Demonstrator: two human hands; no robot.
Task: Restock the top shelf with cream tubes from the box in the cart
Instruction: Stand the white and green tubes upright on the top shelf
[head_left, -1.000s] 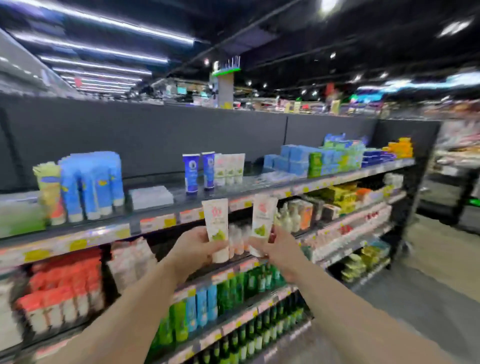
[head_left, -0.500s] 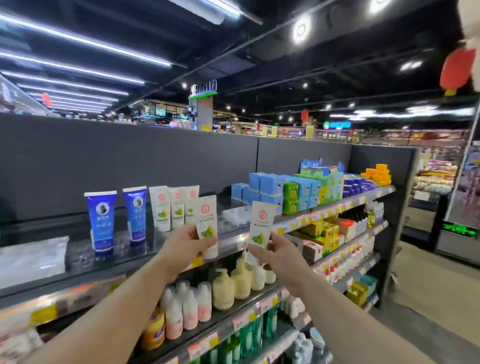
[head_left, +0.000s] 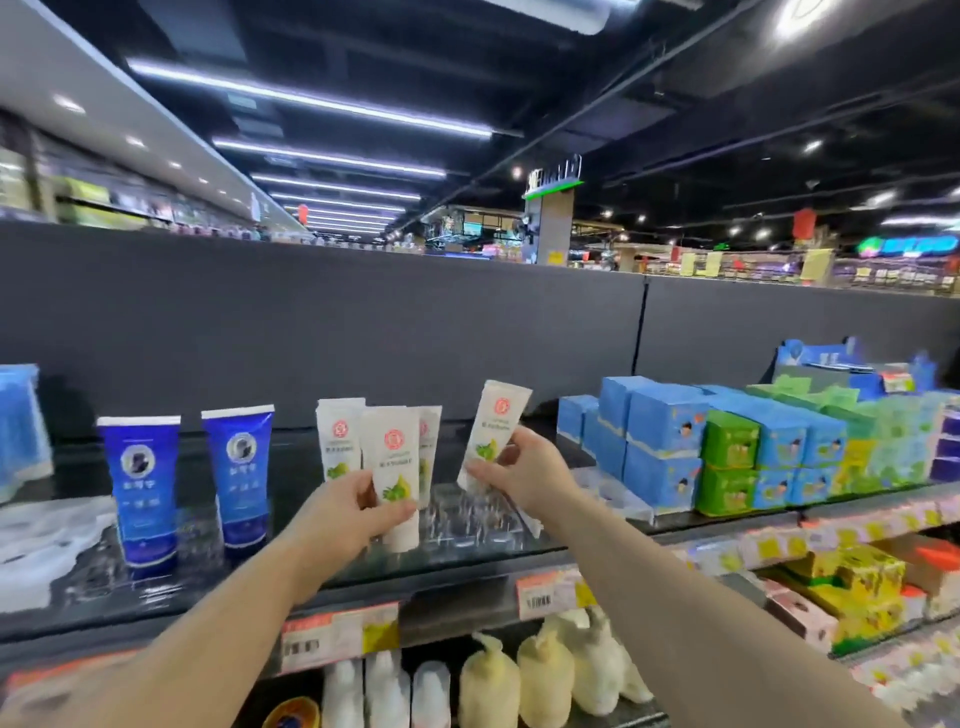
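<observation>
My left hand grips a white cream tube with a red logo and green print, cap down, just above the glass top shelf. Right behind it stand two more white tubes of the same kind. My right hand pinches a second white tube by its lower end, tilted to the right, over a bare patch of the shelf. The box and the cart are out of view.
Two dark blue tubes stand left of the white ones, with crumpled clear plastic further left. Stacked blue and green boxes fill the shelf on the right. A dark back panel closes the shelf behind. Pump bottles sit one shelf down.
Both hands have risen and moved forward over the top shelf. The left tube now stands in front of the white tubes there, and the right tube hangs tilted beside them.
</observation>
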